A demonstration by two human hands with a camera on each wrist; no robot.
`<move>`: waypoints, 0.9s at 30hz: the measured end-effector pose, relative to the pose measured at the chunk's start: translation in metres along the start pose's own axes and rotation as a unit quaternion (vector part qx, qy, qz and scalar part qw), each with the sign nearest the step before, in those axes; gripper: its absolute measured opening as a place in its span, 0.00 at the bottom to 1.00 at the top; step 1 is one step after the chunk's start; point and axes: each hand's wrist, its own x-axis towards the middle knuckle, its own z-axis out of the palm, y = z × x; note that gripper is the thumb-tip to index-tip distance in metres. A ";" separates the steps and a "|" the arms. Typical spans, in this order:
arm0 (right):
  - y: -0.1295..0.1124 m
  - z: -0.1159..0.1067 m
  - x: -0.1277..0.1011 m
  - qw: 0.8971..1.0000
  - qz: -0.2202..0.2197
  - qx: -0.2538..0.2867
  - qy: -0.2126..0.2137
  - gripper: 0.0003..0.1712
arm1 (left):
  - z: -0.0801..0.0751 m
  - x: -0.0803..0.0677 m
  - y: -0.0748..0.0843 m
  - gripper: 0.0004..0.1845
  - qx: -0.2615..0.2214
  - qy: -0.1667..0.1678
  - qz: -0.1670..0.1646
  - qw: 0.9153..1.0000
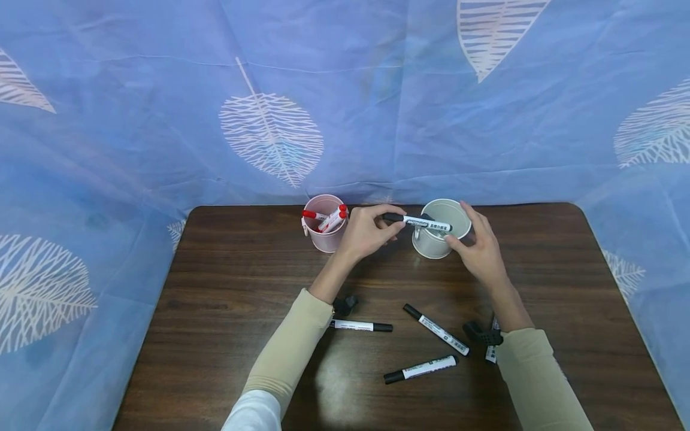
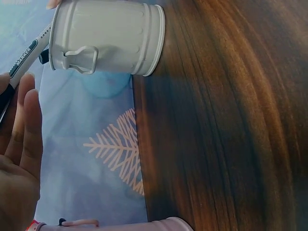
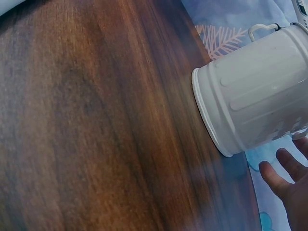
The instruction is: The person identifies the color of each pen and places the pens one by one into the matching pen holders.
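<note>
Head view: left hand (image 1: 366, 232) pinches black-capped white marker (image 1: 417, 222) over white metal bucket (image 1: 439, 230) near surface's far edge; right hand (image 1: 480, 245), fingers relaxed, touches bucket's side.

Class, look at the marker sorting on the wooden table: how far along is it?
Done: red-capped markers stand in the pink cup. In hand: the left hand holds a black-capped marker across the white metal cup, which the right hand touches. Left: three black-capped markers lie loose on the dark wooden table, perhaps another behind the right sleeve.
</note>
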 end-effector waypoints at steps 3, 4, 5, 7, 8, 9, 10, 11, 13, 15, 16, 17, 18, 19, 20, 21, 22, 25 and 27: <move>0.000 0.000 0.001 1.000 0.003 0.004 -0.004 0.47 | 0.001 0.001 -0.001 0.11 0.005 -0.004 0.010 1.000; 0.000 0.000 0.001 1.000 0.004 0.005 -0.004 0.47 | 0.001 0.002 -0.001 0.11 0.009 -0.006 0.014 1.000; 0.000 0.000 0.000 1.000 0.005 0.006 -0.005 0.48 | 0.001 0.002 -0.001 0.11 0.011 -0.008 0.018 1.000; 0.001 0.000 0.000 1.000 0.006 0.008 -0.005 0.48 | 0.002 0.004 -0.001 0.10 0.020 -0.011 0.025 0.999; 0.000 0.000 0.000 1.000 0.007 0.009 -0.005 0.48 | 0.002 0.005 0.000 0.10 0.027 -0.012 0.026 0.999; 0.000 0.000 0.000 1.000 0.007 0.008 -0.005 0.48 | 0.003 0.005 0.000 0.10 0.033 -0.014 0.027 0.999; 0.000 0.000 0.000 1.000 0.009 0.006 -0.005 0.48 | 0.003 0.006 0.000 0.10 0.038 -0.015 0.028 0.999; 0.001 0.000 0.000 1.000 0.009 0.005 -0.005 0.48 | 0.004 0.007 0.000 0.10 0.043 -0.016 0.029 0.999; 0.001 0.001 0.000 1.000 0.011 0.003 -0.005 0.48 | 0.004 0.009 0.001 0.10 0.054 -0.019 0.030 0.998; 0.001 0.001 0.000 1.000 0.012 0.001 -0.004 0.48 | 0.005 0.010 0.001 0.10 0.063 -0.022 0.032 0.997; 0.001 0.001 -0.001 1.000 0.012 0.001 -0.004 0.48 | 0.006 0.011 0.002 0.10 0.070 -0.023 0.033 0.997; 0.001 0.001 -0.001 1.000 0.011 0.001 -0.003 0.48 | 0.007 0.012 0.002 0.10 0.077 -0.024 0.034 0.996; 0.001 0.000 -0.001 1.000 0.010 0.001 -0.003 0.48 | 0.007 0.012 0.002 0.10 0.082 -0.026 0.033 0.996; 0.001 0.000 -0.001 1.000 0.009 0.001 -0.003 0.48 | 0.008 0.013 0.002 0.10 0.088 -0.028 0.032 0.995; 0.001 0.000 -0.001 1.000 0.007 0.002 -0.003 0.48 | 0.009 0.014 0.001 0.10 0.095 -0.029 0.032 0.995; 0.001 0.000 -0.001 1.000 0.006 0.002 -0.004 0.48 | 0.009 0.014 0.001 0.10 0.101 -0.030 0.033 0.994; 0.001 0.000 -0.001 1.000 0.004 0.004 -0.005 0.48 | 0.010 0.015 0.001 0.10 0.107 -0.030 0.034 0.993; 0.002 0.000 0.000 1.000 0.002 0.007 -0.008 0.48 | 0.012 0.018 0.000 0.11 0.135 -0.032 0.041 0.990; 0.002 -0.001 0.001 1.000 0.004 0.008 -0.008 0.48 | 0.014 0.021 0.001 0.11 0.157 -0.033 0.052 0.986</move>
